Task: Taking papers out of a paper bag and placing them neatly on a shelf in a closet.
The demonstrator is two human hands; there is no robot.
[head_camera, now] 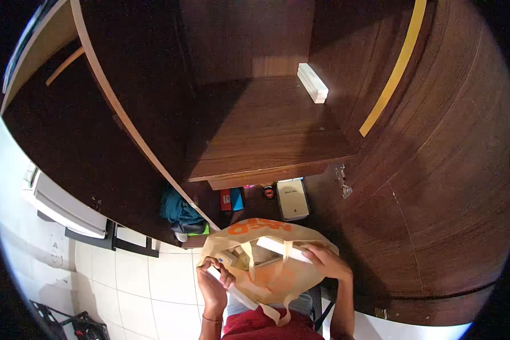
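A beige fabric tote bag (pixel 299 282) with orange printing hangs gaping before me, its mouth facing up. My left hand (pixel 214 280) grips a slim white box (pixel 239 294) at the bag's left side. On the right, my right hand (pixel 326 261) has its fingers on the end of another slim white box (pixel 278 247), which lies across the bag's mouth behind a strap. More pale boxes (pixel 236 258) show inside the bag, partly hidden. One loose handle (pixel 282 316) droops over the near rim. Two similar slim white boxes (pixel 312 83) lie stacked on the wooden shelf (pixel 263 127).
Below the shelf lie a tan-covered book or box (pixel 293 199), a red item (pixel 225 199) and a blue item (pixel 236 199). Dark teal fabric (pixel 178 208) sits left of the divider (pixel 131 136). A wooden cabinet door (pixel 433 204) stands at right, with a metal hinge (pixel 343 180) nearby.
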